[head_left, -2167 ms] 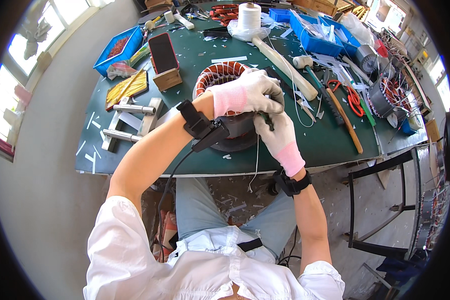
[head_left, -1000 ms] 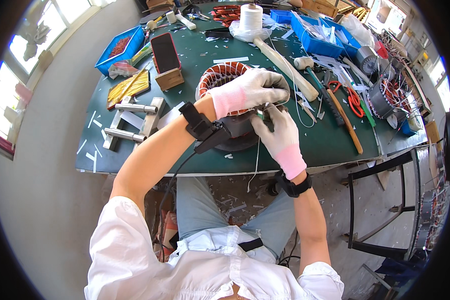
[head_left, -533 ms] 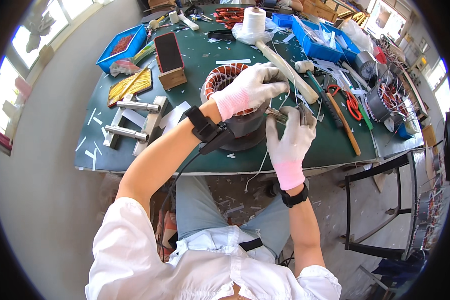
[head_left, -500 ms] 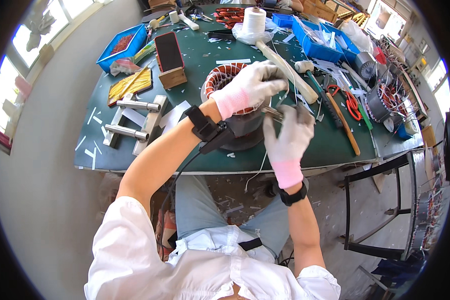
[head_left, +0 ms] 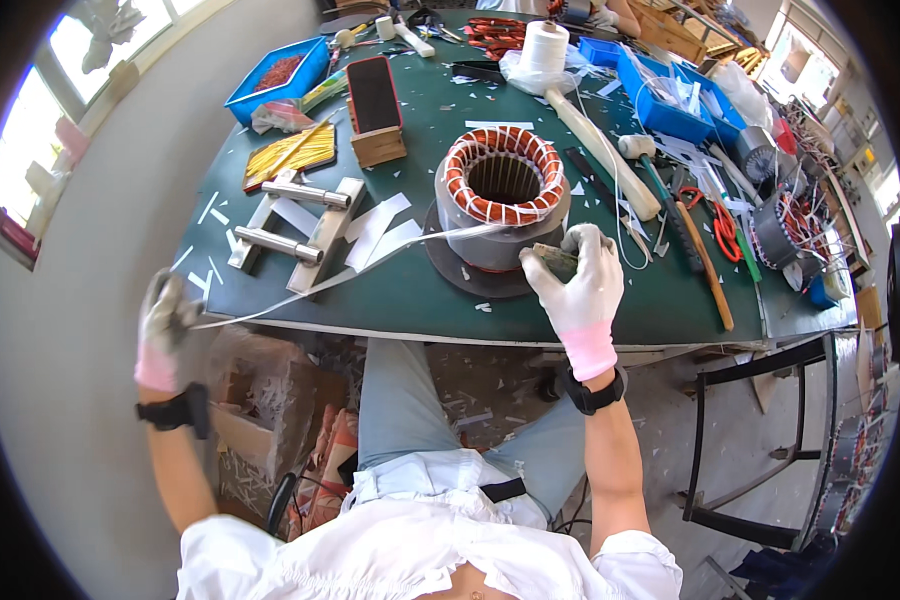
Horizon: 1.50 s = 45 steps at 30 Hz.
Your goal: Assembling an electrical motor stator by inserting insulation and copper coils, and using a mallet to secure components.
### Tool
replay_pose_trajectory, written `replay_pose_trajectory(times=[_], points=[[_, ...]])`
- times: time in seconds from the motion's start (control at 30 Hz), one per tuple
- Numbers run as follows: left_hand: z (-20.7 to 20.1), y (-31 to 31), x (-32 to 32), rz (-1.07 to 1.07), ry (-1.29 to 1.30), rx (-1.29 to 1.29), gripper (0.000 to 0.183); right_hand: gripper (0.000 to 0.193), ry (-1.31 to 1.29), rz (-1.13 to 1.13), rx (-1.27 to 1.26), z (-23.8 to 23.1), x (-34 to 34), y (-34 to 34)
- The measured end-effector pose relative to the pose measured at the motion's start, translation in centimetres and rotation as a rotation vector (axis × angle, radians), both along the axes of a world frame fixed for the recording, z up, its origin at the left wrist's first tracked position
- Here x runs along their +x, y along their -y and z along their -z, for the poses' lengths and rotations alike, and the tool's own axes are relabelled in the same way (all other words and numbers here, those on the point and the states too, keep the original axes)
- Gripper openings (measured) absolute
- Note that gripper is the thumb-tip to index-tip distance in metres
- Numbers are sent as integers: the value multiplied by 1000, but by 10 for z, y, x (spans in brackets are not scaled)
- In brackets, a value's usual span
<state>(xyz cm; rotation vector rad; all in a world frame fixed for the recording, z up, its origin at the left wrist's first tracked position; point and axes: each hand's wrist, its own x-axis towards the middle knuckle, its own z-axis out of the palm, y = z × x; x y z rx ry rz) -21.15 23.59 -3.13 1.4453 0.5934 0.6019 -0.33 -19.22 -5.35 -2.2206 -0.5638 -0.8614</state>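
Note:
A motor stator (head_left: 505, 178) stands upright on a dark round base (head_left: 460, 275), its copper windings bound round with white lacing. From its near side a white cord (head_left: 370, 265) runs taut to the left across the table edge. My left hand (head_left: 167, 325), gloved and slightly blurred, is closed on the far end of this cord, out past the table's left corner. Close to the stator's right side, my gloved right hand (head_left: 582, 290) pinches a small greenish-brown object (head_left: 555, 260); its kind is unclear, as the fingers partly cover it.
Left of the stator are a metal stand with two rods (head_left: 305, 225), paper strips and a phone (head_left: 373, 98) on a wooden block. To the right lie a wooden mallet handle (head_left: 610, 160), a hammer, orange-handled scissors (head_left: 725, 230) and another stator (head_left: 795, 225). Blue bins line the back.
My left hand has swung from above the stator far out to the left, drawing the cord straight. My right hand stays near the stator's right side, slightly lower.

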Motion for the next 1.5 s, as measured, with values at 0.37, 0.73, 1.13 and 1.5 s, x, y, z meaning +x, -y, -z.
replay_pose_trajectory(times=[0.37, 0.73, 1.13, 1.5], points=[[29, -141, -184, -785, -1692, 881, 64, 37, -211, -70, 232, 8, 1, -25], [11, 67, 53, -249, -356, 1541, 24, 37, -405, -120, 351, -2, 4, -20], [22, 192, 120, 195, 82, 1249, 46, 42, -583, -194, 253, -5, 10, -4], [12, 205, 196, 553, 248, 952, 62, 41, -471, -182, 244, -26, 17, 18]])
